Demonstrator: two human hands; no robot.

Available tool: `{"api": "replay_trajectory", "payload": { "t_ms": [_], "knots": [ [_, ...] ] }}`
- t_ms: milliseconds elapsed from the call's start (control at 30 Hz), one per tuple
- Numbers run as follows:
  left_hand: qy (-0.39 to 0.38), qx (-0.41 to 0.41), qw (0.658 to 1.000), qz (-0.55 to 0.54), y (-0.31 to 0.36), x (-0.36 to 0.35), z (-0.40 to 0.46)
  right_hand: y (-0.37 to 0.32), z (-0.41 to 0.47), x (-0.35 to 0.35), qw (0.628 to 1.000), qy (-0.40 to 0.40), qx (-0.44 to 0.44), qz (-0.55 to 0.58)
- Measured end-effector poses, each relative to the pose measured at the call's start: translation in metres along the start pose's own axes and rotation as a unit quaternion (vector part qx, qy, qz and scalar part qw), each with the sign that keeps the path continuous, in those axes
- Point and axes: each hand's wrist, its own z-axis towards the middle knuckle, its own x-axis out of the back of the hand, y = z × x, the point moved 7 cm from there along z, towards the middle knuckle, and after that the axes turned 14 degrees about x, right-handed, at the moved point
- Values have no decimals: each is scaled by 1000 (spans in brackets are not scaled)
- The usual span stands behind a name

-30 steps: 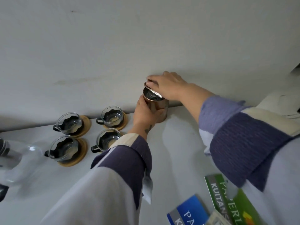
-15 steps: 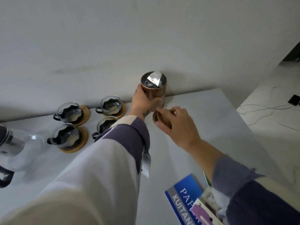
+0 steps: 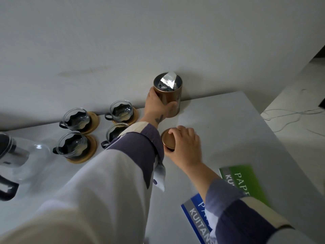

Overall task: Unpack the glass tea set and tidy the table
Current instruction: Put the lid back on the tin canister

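Note:
A copper tin [image 3: 173, 97] stands upright against the wall at the back of the white table [image 3: 228, 131], its top off and a silver foil bag [image 3: 168, 81] poking out. My left hand [image 3: 158, 104] grips the tin's side. My right hand [image 3: 184, 147] rests on the tin's copper lid [image 3: 168, 139], which lies flat on the table just in front of the tin. Several glass cups [image 3: 77, 118] with black holders sit on round wooden coasters [image 3: 91, 150] to the left. A glass teapot [image 3: 22, 159] with a black handle lies at the far left edge.
A blue booklet [image 3: 195, 217] and a green booklet [image 3: 244, 180] lie near the table's front right, partly under my right sleeve. The table's right edge drops to a pale floor with thin cables [image 3: 288, 115]. A plain wall runs behind the table.
My right hand lifted the lid off the tin, carried it down and toward me, and now holds it flat on the table. My left hand stayed on the tin.

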Motion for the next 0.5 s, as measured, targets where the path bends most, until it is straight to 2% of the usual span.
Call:
{"api": "replay_trajectory", "payload": {
  "t_ms": [200, 367, 500],
  "knots": [
    [-77, 54, 995, 19, 17, 11, -12, 1, 8, 1, 992, -113, -36, 39],
    [-49, 5, 995, 89, 12, 59, -61, -22, 0, 27, 989, -136, -33, 38],
    [-58, -34, 986, 152, -29, 94, -118, -62, -28, 37, 973, -207, -32, 93]
  ]
}}
